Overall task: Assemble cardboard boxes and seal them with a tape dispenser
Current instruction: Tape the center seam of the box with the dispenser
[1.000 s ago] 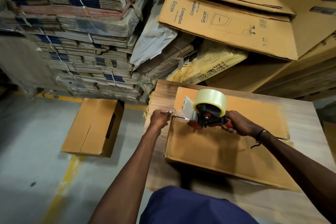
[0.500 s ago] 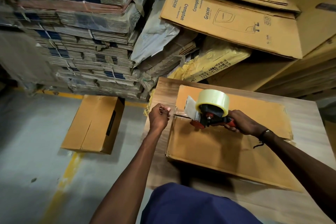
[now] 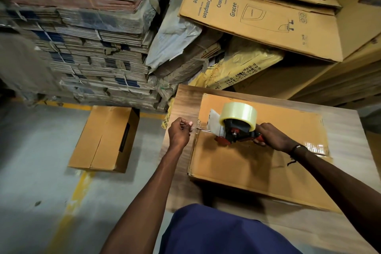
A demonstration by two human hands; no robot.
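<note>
warehouse floor w/ stacked flat cartons behind; cardboard box (image 3: 257, 163) lies on the table (image 3: 340, 171). left hand (image 3: 179, 132) pinches the tape end at the box's left edge, right hand (image 3: 273, 137) wraps the tape dispenser (image 3: 235, 125) handle. best to keep tape taut, press the end over the edge, then pull straight along the seam.

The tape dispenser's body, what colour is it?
Red and black, under a clear tape roll; the tape dispenser shows plainly in the head view.

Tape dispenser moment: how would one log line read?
right hand grips tape dispenser | left hand pinches tape end | box on table, seam untaped
</note>
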